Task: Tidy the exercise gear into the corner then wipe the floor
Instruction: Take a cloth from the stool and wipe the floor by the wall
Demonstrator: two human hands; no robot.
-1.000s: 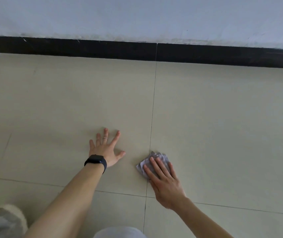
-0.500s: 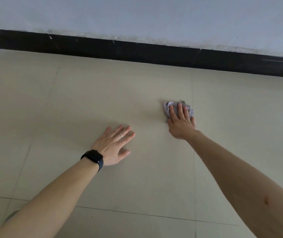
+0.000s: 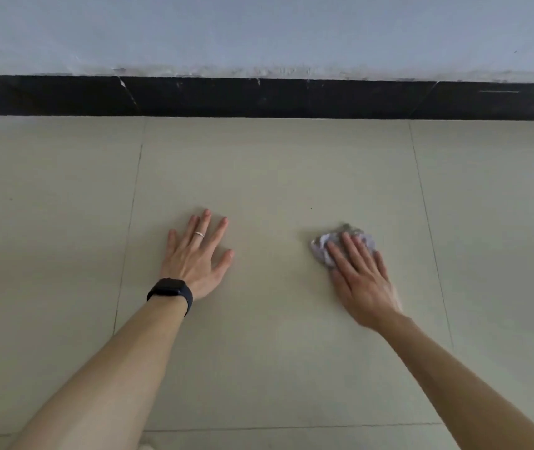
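right hand pressing crumpled cloth flat-fingered onto tile floor; left hand bracing beside it, fingers spread, well apart.

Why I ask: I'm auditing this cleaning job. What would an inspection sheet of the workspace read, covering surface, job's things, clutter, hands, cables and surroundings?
Surface: beige tiled floor, thin grout lines, no spill visible.
Job's things: crumpled greyish cloth lying on the floor, partly under the right fingers.
Clutter: nothing seen.
Hands: left hand flat on the floor, fingers spread; right hand presses straight fingers on the cloth, slightly blurred.
Cables: nothing seen.
Surroundings: black skirting along the foot of a pale wall; black watch on the left wrist, ring on a left finger.
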